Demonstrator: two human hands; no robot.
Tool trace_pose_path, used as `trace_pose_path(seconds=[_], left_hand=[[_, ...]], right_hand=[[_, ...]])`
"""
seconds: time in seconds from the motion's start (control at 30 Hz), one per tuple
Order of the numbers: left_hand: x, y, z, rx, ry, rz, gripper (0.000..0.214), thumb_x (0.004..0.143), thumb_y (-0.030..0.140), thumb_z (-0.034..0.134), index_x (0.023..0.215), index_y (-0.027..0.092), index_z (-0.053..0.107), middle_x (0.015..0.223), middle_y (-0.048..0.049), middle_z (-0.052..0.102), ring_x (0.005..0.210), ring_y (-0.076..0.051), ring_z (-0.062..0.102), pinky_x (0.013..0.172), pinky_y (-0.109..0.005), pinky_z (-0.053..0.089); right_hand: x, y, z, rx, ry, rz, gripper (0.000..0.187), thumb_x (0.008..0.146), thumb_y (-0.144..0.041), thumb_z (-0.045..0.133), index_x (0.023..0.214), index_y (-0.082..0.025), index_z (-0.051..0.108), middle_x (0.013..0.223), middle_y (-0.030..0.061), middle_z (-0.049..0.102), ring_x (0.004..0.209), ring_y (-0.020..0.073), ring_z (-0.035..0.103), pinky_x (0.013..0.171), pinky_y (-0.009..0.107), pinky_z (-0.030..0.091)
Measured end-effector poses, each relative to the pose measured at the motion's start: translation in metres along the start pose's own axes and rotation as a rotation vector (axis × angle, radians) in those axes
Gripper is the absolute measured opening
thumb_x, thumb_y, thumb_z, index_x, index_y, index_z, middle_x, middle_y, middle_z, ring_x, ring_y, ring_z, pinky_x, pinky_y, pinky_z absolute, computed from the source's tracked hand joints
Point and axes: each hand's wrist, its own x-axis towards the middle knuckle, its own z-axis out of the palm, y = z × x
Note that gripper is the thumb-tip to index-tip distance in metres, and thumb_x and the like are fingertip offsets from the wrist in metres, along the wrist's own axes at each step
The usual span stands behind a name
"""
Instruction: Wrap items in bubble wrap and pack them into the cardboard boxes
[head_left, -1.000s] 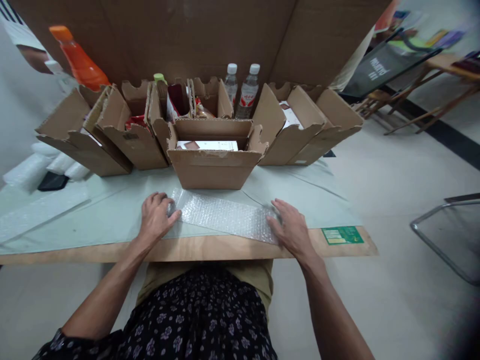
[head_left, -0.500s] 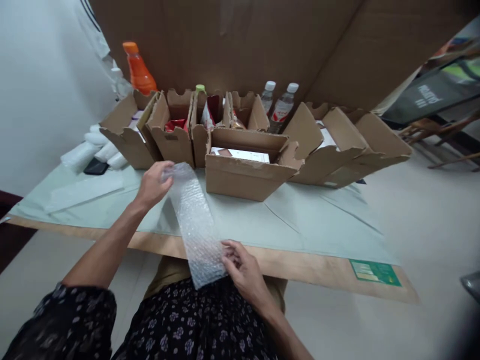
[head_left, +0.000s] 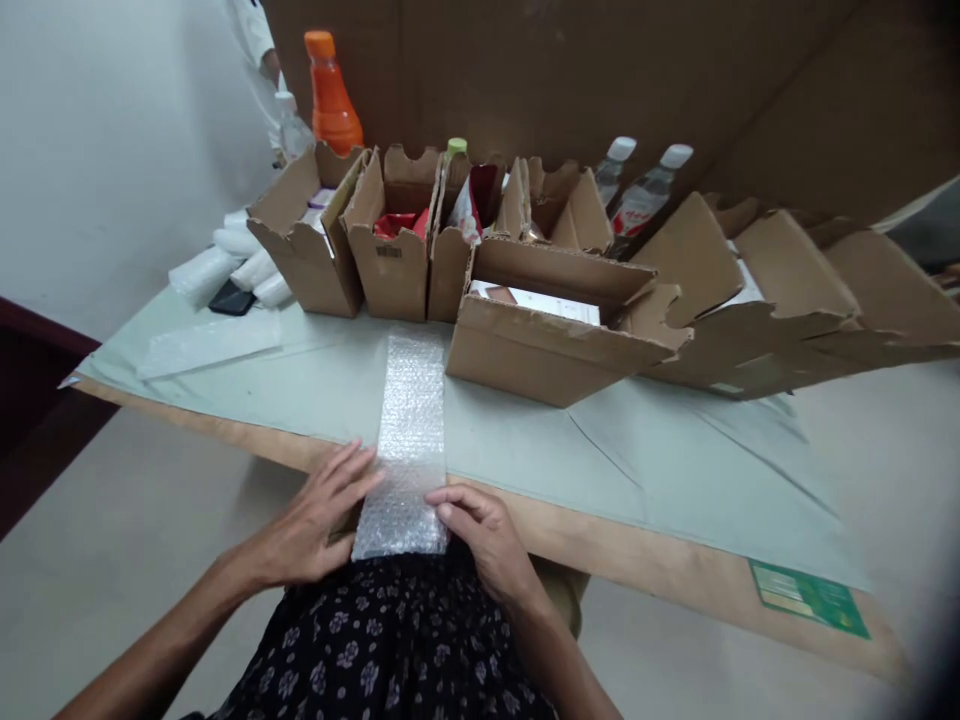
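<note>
A strip of bubble wrap (head_left: 411, 430) lies flat on the green-covered table (head_left: 330, 385), its near end hanging over the front edge close to my body. My left hand (head_left: 315, 520) rests open beside it, fingers extended, with the tips at the strip's left edge. On the opposite edge, my right hand (head_left: 484, 535) pinches the bubble wrap between thumb and forefinger. Just beyond the strip, to the right, stands a cardboard box (head_left: 525, 355) with a white packet (head_left: 547, 303) inside.
Behind stand several cardboard bins (head_left: 390, 265), an orange bottle (head_left: 334, 100) and clear bottles (head_left: 649, 195). At left are clear rolls (head_left: 201, 275), a black phone-like object (head_left: 231, 298) and a flat plastic sheet (head_left: 210, 345). More bins (head_left: 772, 340) stand at right. A person's sleeve (head_left: 251, 30) shows behind.
My left hand has let go of the bubble wrap's far end and come back towards me to its near left edge. The strip now lies straighter and flat. The view has shifted left.
</note>
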Motion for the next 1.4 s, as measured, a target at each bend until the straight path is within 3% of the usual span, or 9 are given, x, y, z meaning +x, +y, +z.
trace_pose_path(seconds=[0.17,0.33,0.5,0.67,0.9,1.0,1.1,1.23,1.4], left_hand=[[0.037,0.01,0.016,-0.219,0.329,-0.3,0.027,0.096,0.025,0.056,0.121,0.021,0.068,0.104,-0.0071,0.076,0.099,-0.023,0.072,0.09,-0.038,0.06],[0.081,-0.02,0.024,-0.195,0.302,-0.511,0.052,0.086,0.025,0.06,0.138,0.015,0.058,0.079,0.0002,0.07,0.073,-0.019,0.067,0.073,-0.032,0.055],[0.082,-0.028,0.034,-0.135,0.337,-0.487,0.059,0.088,0.025,0.058,0.146,0.018,0.05,0.079,0.0015,0.068,0.071,-0.017,0.063,0.073,-0.031,0.052],[0.078,-0.023,0.04,-0.041,0.363,-0.461,0.056,0.089,0.021,0.056,0.145,0.018,0.051,0.078,0.0002,0.067,0.074,-0.019,0.062,0.08,-0.035,0.053],[0.057,-0.009,0.021,0.014,0.35,-0.212,0.052,0.091,0.035,0.068,0.14,0.022,0.057,0.135,-0.0137,0.064,0.125,-0.032,0.059,0.106,-0.05,0.048],[0.05,-0.004,0.019,-0.034,0.272,-0.082,0.031,0.095,0.025,0.061,0.125,0.022,0.067,0.121,-0.0102,0.073,0.117,-0.029,0.063,0.102,-0.049,0.05],[0.052,-0.005,0.025,-0.119,0.291,-0.196,0.026,0.097,0.019,0.055,0.118,0.02,0.071,0.097,-0.0067,0.076,0.091,-0.023,0.068,0.087,-0.042,0.055],[0.064,-0.011,0.031,-0.184,0.318,-0.35,0.03,0.095,0.023,0.058,0.123,0.019,0.069,0.1,-0.0073,0.075,0.088,-0.022,0.068,0.084,-0.039,0.058],[0.068,-0.013,0.03,-0.101,0.372,-0.331,0.029,0.097,0.027,0.056,0.122,0.019,0.069,0.111,-0.0105,0.07,0.104,-0.026,0.066,0.094,-0.045,0.056]], right_hand=[[0.02,0.0,0.011,0.305,0.066,0.024,0.034,0.086,-0.046,0.073,0.111,-0.023,0.072,0.089,0.0037,0.075,0.073,0.0171,0.069,0.061,0.027,0.054],[0.021,0.004,-0.001,-0.072,0.221,-0.221,0.035,0.098,-0.039,0.061,0.13,-0.024,0.064,0.116,0.0106,0.076,0.099,0.0228,0.074,0.079,0.036,0.06],[0.026,0.012,-0.007,-0.841,0.169,-0.652,0.033,0.098,-0.017,0.054,0.126,-0.027,0.069,0.13,0.009,0.072,0.126,0.0268,0.063,0.106,0.051,0.053],[0.048,0.016,-0.001,-1.238,0.014,-0.752,0.041,0.094,-0.01,0.057,0.133,-0.022,0.065,0.145,0.0131,0.064,0.141,0.0319,0.052,0.099,0.051,0.054],[0.059,0.015,-0.004,-1.123,0.007,-0.742,0.033,0.101,-0.012,0.052,0.123,-0.025,0.072,0.123,0.0082,0.077,0.121,0.0252,0.067,0.097,0.046,0.052],[0.061,0.009,-0.002,-1.008,0.012,-0.66,0.029,0.103,-0.017,0.051,0.119,-0.026,0.073,0.106,0.0057,0.08,0.098,0.0218,0.072,0.088,0.04,0.055],[0.06,0.002,-0.001,-0.972,0.091,-0.623,0.027,0.103,-0.021,0.051,0.121,-0.024,0.072,0.108,0.0067,0.079,0.096,0.0221,0.072,0.086,0.039,0.055],[0.053,0.0,-0.003,-1.099,0.232,-0.744,0.028,0.102,-0.024,0.054,0.125,-0.025,0.069,0.124,0.0108,0.073,0.113,0.0268,0.067,0.093,0.044,0.051],[0.062,0.002,0.0,-1.301,0.009,-0.757,0.029,0.099,-0.017,0.058,0.124,-0.025,0.07,0.133,0.0104,0.071,0.132,0.0304,0.057,0.1,0.048,0.047]])
